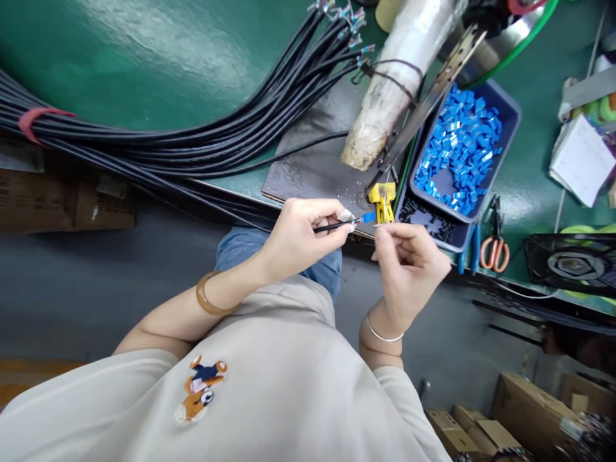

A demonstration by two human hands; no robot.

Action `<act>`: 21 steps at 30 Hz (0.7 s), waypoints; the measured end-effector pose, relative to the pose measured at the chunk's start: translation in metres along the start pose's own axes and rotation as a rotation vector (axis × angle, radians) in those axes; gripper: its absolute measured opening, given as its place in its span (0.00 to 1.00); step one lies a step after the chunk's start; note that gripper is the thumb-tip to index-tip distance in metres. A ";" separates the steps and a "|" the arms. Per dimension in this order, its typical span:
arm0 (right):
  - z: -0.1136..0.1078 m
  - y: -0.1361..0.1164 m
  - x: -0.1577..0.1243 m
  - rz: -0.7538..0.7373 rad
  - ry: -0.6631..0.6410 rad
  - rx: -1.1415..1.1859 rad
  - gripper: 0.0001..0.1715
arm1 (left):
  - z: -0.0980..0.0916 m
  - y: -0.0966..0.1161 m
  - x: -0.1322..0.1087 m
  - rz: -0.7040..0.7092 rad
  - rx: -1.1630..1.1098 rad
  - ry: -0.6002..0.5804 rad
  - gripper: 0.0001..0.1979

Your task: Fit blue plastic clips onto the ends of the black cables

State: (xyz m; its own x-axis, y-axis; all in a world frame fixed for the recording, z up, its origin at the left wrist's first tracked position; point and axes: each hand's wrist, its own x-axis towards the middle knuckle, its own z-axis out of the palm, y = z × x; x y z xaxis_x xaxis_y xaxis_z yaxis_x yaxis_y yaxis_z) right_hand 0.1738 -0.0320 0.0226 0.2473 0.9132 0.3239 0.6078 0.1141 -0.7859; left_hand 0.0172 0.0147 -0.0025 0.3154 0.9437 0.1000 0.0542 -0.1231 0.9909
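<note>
My left hand [305, 231] pinches a black cable [329, 227] near its end. Thin coloured wires show past the fingertips, with a small blue connector [368, 217] at their tip. Just right of it, my right hand [411, 263] has its thumb and forefinger pressed together; what they hold, if anything, is too small to make out. A yellow fixture [384, 199] stands directly behind the fingers, below a metal lever [428, 106], at the edge of a dark mat [312, 160].
A thick bundle of black cables [168, 141] with stripped ends runs along the bench's left side. A white-wrapped post [394, 90] rises behind my hands. At right are a bin [511, 119] of blue pieces, small black parts [423, 219], orange-handled pliers [495, 250] and a fan [575, 264].
</note>
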 end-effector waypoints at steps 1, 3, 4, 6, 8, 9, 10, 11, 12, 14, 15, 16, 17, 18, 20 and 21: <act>0.001 0.000 0.000 0.004 -0.051 -0.005 0.03 | 0.000 -0.001 0.000 0.017 0.023 0.001 0.06; 0.005 0.001 0.000 -0.003 -0.106 -0.013 0.04 | 0.000 -0.002 0.001 0.057 0.069 0.010 0.06; 0.007 0.003 0.001 -0.010 -0.111 -0.015 0.04 | 0.000 -0.002 0.001 0.080 0.092 0.014 0.06; 0.010 0.005 0.004 -0.017 -0.106 -0.023 0.03 | 0.000 -0.003 0.001 0.128 0.136 0.022 0.06; 0.011 0.007 0.005 -0.011 -0.105 -0.031 0.03 | 0.000 -0.003 0.001 0.170 0.166 0.018 0.05; 0.011 0.007 0.006 -0.007 -0.109 -0.035 0.04 | 0.000 -0.004 0.000 0.186 0.177 0.015 0.04; 0.010 0.008 0.006 -0.004 -0.114 -0.039 0.04 | 0.000 -0.004 0.000 0.201 0.188 0.014 0.04; 0.009 0.008 0.006 -0.005 -0.120 -0.043 0.04 | -0.001 -0.004 0.000 0.212 0.199 0.012 0.04; 0.008 0.008 0.006 -0.007 -0.129 -0.048 0.04 | -0.001 -0.004 0.000 0.221 0.207 0.012 0.04; 0.007 0.008 0.006 -0.016 -0.153 -0.064 0.04 | 0.000 -0.005 0.001 0.233 0.220 0.011 0.05; 0.007 0.008 0.006 -0.026 -0.158 -0.075 0.04 | 0.000 -0.005 0.001 0.239 0.223 0.009 0.05; 0.007 0.008 0.006 -0.037 -0.159 -0.085 0.03 | 0.000 -0.005 0.001 0.247 0.225 0.011 0.05; 0.007 0.008 0.006 -0.046 -0.157 -0.093 0.03 | 0.000 -0.005 0.001 0.255 0.228 0.011 0.05; 0.007 0.008 0.006 -0.053 -0.151 -0.098 0.02 | 0.000 -0.005 0.001 0.265 0.234 0.014 0.04; 0.006 0.008 0.007 -0.070 -0.147 -0.099 0.02 | 0.000 -0.005 0.001 0.290 0.251 0.016 0.04; 0.006 0.007 0.007 -0.079 -0.153 -0.103 0.02 | 0.000 -0.005 0.002 0.302 0.263 0.017 0.05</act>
State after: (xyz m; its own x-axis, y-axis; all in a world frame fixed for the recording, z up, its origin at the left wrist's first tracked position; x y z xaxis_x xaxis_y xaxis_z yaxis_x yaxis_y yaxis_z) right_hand 0.1754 -0.0223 0.0158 0.0834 0.9526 0.2925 0.6965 0.1542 -0.7008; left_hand 0.0175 0.0167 -0.0072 0.3389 0.8574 0.3874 0.2022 -0.4685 0.8600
